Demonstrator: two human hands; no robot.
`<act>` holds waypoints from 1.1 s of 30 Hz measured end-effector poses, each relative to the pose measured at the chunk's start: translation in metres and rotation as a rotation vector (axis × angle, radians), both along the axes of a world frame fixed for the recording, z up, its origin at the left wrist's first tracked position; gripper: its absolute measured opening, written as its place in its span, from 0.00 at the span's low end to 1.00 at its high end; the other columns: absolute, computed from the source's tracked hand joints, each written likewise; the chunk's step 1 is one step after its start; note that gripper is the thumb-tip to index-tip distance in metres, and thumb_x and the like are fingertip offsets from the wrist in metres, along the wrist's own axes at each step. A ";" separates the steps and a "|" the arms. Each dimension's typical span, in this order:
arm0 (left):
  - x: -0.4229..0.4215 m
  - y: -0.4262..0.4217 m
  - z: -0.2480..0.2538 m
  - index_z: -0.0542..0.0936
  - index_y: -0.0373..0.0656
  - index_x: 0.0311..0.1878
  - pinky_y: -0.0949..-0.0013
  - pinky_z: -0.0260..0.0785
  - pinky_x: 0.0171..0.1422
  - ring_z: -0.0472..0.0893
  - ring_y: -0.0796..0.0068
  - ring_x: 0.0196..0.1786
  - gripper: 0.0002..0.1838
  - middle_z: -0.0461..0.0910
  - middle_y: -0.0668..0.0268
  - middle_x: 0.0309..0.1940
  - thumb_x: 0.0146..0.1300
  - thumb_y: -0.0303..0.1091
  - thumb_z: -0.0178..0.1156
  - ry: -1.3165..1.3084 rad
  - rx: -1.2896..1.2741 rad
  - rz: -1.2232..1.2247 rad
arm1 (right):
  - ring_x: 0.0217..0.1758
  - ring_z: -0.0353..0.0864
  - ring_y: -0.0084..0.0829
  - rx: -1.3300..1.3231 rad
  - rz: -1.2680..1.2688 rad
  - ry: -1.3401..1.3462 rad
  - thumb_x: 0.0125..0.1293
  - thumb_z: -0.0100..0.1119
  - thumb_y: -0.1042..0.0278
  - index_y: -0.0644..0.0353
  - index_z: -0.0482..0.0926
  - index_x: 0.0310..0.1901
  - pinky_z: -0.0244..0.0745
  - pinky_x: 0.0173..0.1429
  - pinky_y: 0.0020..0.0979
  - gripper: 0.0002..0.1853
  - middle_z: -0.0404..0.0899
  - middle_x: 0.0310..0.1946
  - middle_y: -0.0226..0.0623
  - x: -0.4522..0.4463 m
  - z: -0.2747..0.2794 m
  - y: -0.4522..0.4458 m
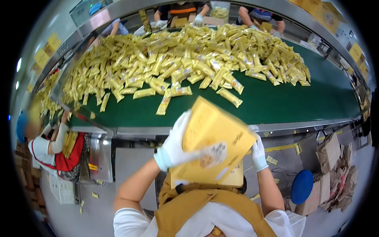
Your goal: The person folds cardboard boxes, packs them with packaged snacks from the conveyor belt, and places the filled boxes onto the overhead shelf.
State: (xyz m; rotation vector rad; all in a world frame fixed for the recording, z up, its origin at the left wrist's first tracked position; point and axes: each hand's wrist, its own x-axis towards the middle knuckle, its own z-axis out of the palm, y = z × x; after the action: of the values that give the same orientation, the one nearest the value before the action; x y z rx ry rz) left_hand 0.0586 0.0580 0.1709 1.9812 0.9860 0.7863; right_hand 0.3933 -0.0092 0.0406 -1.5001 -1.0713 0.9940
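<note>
A yellow cardboard box (223,132) is tilted in front of my body, held between both hands. My left hand (176,138), in a white glove, grips its left side with the thumb lying across the printed face. On the box's right edge is my right hand (258,152), also gloved, its fingers partly hidden behind the cardboard. A second yellow box (235,176) lies in my lap under the first. Beyond the box, a large heap of yellow wrapped snack packets (189,55) covers the green conveyor belt (276,100).
Co-workers sit across the belt, one with a white-gloved hand (198,19). At left, another person in a red apron (75,158) works at the belt. A blue stool (302,186) and crumpled brown paper (341,177) are at right. Stray packets lie on the floor.
</note>
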 end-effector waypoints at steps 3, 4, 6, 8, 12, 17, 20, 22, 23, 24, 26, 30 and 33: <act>0.008 -0.018 -0.041 0.44 0.36 0.82 0.60 0.54 0.81 0.61 0.56 0.79 0.51 0.58 0.50 0.78 0.64 0.39 0.63 -0.711 -0.681 -0.075 | 0.66 0.73 0.32 -0.008 0.018 0.545 0.80 0.50 0.54 0.65 0.61 0.75 0.68 0.72 0.32 0.31 0.73 0.66 0.41 0.000 -0.059 -0.015; 0.011 -0.030 -0.064 0.45 0.37 0.82 0.61 0.56 0.80 0.63 0.58 0.78 0.46 0.58 0.53 0.78 0.70 0.43 0.59 -0.841 -0.902 -0.062 | 0.65 0.74 0.30 -0.029 -0.039 0.807 0.80 0.50 0.58 0.63 0.54 0.78 0.73 0.69 0.31 0.32 0.70 0.69 0.39 -0.017 -0.023 -0.013; 0.019 -0.053 -0.098 0.51 0.39 0.81 0.61 0.62 0.77 0.67 0.60 0.75 0.40 0.64 0.56 0.75 0.75 0.49 0.52 -1.018 -1.145 -0.060 | 0.58 0.82 0.45 0.029 0.062 -0.033 0.76 0.48 0.68 0.63 0.44 0.80 0.80 0.59 0.40 0.36 0.73 0.66 0.53 -0.017 0.036 -0.009; 0.024 -0.069 -0.126 0.59 0.40 0.78 0.60 0.67 0.74 0.74 0.63 0.70 0.35 0.70 0.59 0.72 0.78 0.54 0.46 -1.116 -1.175 -0.068 | 0.46 0.84 0.59 0.024 0.217 -0.613 0.70 0.47 0.74 0.64 0.39 0.80 0.80 0.50 0.49 0.41 0.80 0.50 0.64 -0.031 0.098 -0.014; 0.013 -0.073 -0.187 0.76 0.42 0.64 0.55 0.75 0.61 0.84 0.54 0.54 0.28 0.84 0.48 0.53 0.79 0.54 0.40 -0.072 -0.795 0.336 | 0.29 0.82 0.62 -0.183 0.385 -0.927 0.61 0.50 0.74 0.72 0.36 0.78 0.79 0.37 0.54 0.47 0.81 0.24 0.61 -0.078 0.129 -0.011; -0.008 -0.045 -0.138 0.80 0.42 0.54 0.48 0.75 0.54 0.83 0.41 0.46 0.26 0.84 0.43 0.40 0.75 0.53 0.43 0.589 -0.313 0.286 | 0.27 0.84 0.54 -0.181 0.404 -1.123 0.60 0.55 0.71 0.75 0.37 0.78 0.80 0.36 0.50 0.50 0.84 0.28 0.55 -0.138 0.088 -0.015; -0.006 -0.050 -0.064 0.80 0.37 0.52 0.49 0.75 0.50 0.82 0.39 0.43 0.26 0.83 0.43 0.38 0.71 0.53 0.51 0.173 -0.330 0.278 | 0.25 0.84 0.50 -0.220 0.411 -1.112 0.62 0.55 0.72 0.76 0.39 0.78 0.80 0.33 0.48 0.48 0.83 0.27 0.53 -0.134 0.096 -0.015; -0.008 -0.051 -0.065 0.79 0.35 0.51 0.53 0.73 0.49 0.81 0.44 0.41 0.25 0.82 0.45 0.36 0.71 0.52 0.54 0.300 -0.352 0.259 | 0.23 0.84 0.45 -0.152 0.401 -1.116 0.63 0.55 0.72 0.75 0.39 0.78 0.80 0.30 0.47 0.47 0.83 0.26 0.49 -0.120 0.085 -0.020; -0.011 -0.047 -0.065 0.79 0.34 0.51 0.55 0.73 0.48 0.81 0.46 0.40 0.25 0.82 0.46 0.35 0.71 0.51 0.55 0.361 -0.359 0.254 | 0.23 0.83 0.47 -0.140 0.387 -1.006 0.65 0.54 0.71 0.73 0.40 0.79 0.80 0.30 0.48 0.46 0.83 0.25 0.49 -0.111 0.082 -0.021; -0.023 -0.036 -0.060 0.79 0.34 0.55 0.62 0.73 0.54 0.83 0.57 0.45 0.23 0.84 0.51 0.42 0.74 0.47 0.55 0.432 -0.544 0.140 | 0.23 0.82 0.48 -0.122 0.374 -0.897 0.67 0.53 0.70 0.72 0.42 0.79 0.80 0.31 0.49 0.44 0.82 0.24 0.49 -0.099 0.079 -0.022; -0.044 -0.038 -0.075 0.78 0.32 0.57 0.61 0.74 0.56 0.84 0.56 0.47 0.23 0.84 0.47 0.43 0.74 0.45 0.54 0.126 -0.533 0.153 | 0.24 0.82 0.53 0.020 0.281 -0.633 0.71 0.51 0.69 0.68 0.45 0.79 0.79 0.31 0.50 0.40 0.82 0.27 0.52 -0.082 0.064 -0.025; -0.046 -0.058 -0.126 0.70 0.33 0.69 0.63 0.72 0.63 0.80 0.69 0.57 0.23 0.82 0.58 0.57 0.78 0.37 0.51 -0.250 -0.519 0.413 | 0.39 0.83 0.61 0.023 0.143 -0.473 0.74 0.49 0.69 0.65 0.49 0.79 0.80 0.44 0.46 0.35 0.81 0.48 0.63 -0.065 0.001 -0.033; -0.010 -0.064 -0.147 0.63 0.34 0.75 0.60 0.64 0.74 0.74 0.53 0.68 0.28 0.73 0.48 0.67 0.75 0.31 0.52 0.085 -0.272 0.590 | 0.55 0.79 0.58 0.142 0.216 -0.666 0.74 0.51 0.70 0.65 0.61 0.74 0.75 0.61 0.47 0.29 0.77 0.54 0.62 -0.076 -0.058 -0.025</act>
State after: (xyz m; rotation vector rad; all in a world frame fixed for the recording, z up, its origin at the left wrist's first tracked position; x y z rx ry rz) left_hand 0.0488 -0.0063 0.0244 1.5077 1.6706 0.8241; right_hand 0.3169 -0.0346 -0.0169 -1.6628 -1.7635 0.5375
